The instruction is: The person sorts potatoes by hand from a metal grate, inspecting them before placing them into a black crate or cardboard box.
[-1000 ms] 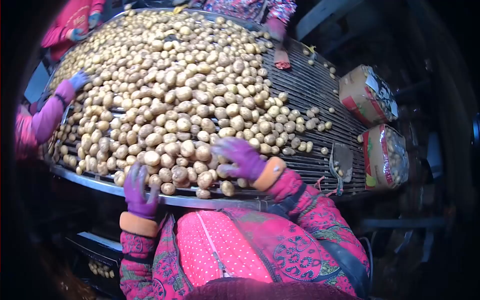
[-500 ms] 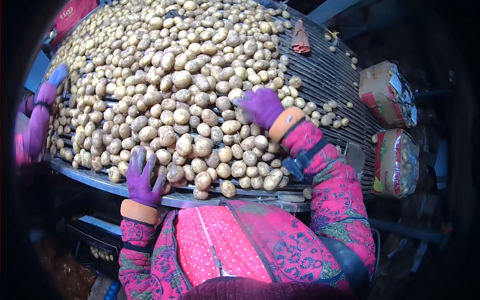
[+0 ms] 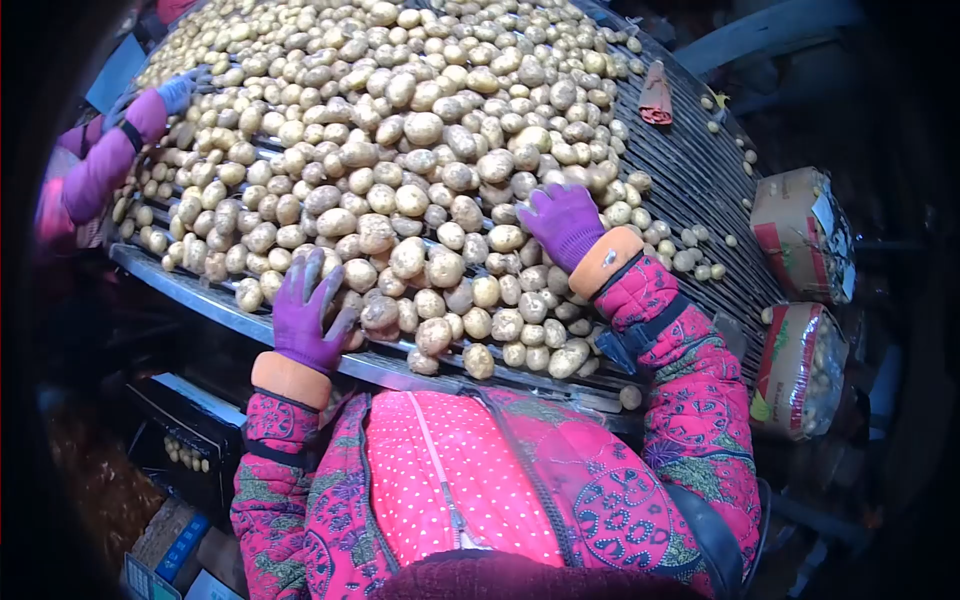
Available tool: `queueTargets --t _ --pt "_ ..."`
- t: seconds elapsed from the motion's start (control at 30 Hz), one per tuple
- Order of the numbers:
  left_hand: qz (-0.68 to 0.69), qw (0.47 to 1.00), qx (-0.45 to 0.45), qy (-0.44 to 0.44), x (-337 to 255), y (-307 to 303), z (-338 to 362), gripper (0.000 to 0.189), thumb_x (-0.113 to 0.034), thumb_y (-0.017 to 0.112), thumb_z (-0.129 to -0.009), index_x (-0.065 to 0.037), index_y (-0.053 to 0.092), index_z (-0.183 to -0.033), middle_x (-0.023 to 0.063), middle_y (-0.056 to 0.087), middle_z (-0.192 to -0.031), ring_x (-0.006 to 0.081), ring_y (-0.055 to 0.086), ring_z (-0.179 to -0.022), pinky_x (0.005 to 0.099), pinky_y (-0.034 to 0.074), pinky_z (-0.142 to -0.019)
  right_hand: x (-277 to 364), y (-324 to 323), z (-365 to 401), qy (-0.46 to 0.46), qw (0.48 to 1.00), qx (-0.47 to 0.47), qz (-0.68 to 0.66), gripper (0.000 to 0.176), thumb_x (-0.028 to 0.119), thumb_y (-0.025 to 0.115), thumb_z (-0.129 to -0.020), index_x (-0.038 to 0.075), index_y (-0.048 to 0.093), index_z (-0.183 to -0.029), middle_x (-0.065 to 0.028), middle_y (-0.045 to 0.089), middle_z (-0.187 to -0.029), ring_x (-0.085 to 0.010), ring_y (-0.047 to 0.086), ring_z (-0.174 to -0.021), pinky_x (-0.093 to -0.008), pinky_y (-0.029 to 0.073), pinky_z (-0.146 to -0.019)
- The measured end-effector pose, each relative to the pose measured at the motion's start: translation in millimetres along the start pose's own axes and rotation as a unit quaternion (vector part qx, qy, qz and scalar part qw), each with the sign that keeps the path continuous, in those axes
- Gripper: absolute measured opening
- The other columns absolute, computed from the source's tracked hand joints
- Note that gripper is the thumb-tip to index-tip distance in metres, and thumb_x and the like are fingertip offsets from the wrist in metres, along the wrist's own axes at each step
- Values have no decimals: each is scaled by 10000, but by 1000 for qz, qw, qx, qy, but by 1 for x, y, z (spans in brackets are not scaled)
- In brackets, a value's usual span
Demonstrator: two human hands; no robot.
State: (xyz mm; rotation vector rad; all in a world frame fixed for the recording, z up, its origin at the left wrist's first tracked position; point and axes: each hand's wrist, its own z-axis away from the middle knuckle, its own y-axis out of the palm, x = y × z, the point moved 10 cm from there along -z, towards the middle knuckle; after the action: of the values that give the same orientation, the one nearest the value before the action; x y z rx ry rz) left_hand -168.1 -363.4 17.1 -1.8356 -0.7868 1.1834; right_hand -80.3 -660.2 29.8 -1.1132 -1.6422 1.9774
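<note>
Potatoes [image 3: 375, 235] of many sizes, dusted with soil, cover a slatted metal bed [image 3: 672, 150]. My left hand [image 3: 306, 315], in a purple glove with soiled fingertips, rests with fingers spread against potatoes near the bed's front rail [image 3: 190, 297]. Farther in and to the right, my right hand [image 3: 562, 222] wears a matching glove. Its fingers are apart and lie over the potatoes, with no potato gripped that I can see; the undersides of the fingertips are hidden. Orange cuffs circle both wrists.
At left, another person's gloved hand [image 3: 180, 92] reaches over the potatoes. A red wrapper or cloth [image 3: 655, 95] lies on the bare slats. Two cartons [image 3: 790, 235] stand beyond the right edge, the nearer one holding potatoes. A dark crate [image 3: 180, 425] sits below at left.
My view has shifted and turned slightly, so the bed appears farther right. The other person's hand has stretched farther over the potatoes. My left hand stays at the same potatoes.
</note>
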Motion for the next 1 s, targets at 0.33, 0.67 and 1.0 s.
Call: queueTargets --t 0.33,0.67,1.0 --pt "134 987 -75 -39 -1 -24 31 508 -131 685 -799 -60 567 -1287 180 560 -1327 345 553 -1202 435 429 -1027 -19 38 -11 100 971 169 -134 408 179 641 -795 145 573 -1196 -179 633 -1057 -338 657 -932 -454 529 -739" --pt "721 636 93 -258 -53 5 11 759 -314 681 -863 -96 310 -1489 166 432 -1459 264 628 -1088 385 531 -890 89 -66 -27 83 488 117 -861 637 556 505 -953 65 494 -1358 -34 651 -1010 -93 609 -695 -244 486 -576" --pt "721 607 -101 -319 65 -30 159 815 -210 814 -710 -85 395 -1398 127 612 -1080 203 682 -758 262 530 -599 121 -63 -56 42 897 6 -441 714 371 659 -868 109 372 -1467 -195 571 -1282 -349 560 -1145 -432 446 -959"
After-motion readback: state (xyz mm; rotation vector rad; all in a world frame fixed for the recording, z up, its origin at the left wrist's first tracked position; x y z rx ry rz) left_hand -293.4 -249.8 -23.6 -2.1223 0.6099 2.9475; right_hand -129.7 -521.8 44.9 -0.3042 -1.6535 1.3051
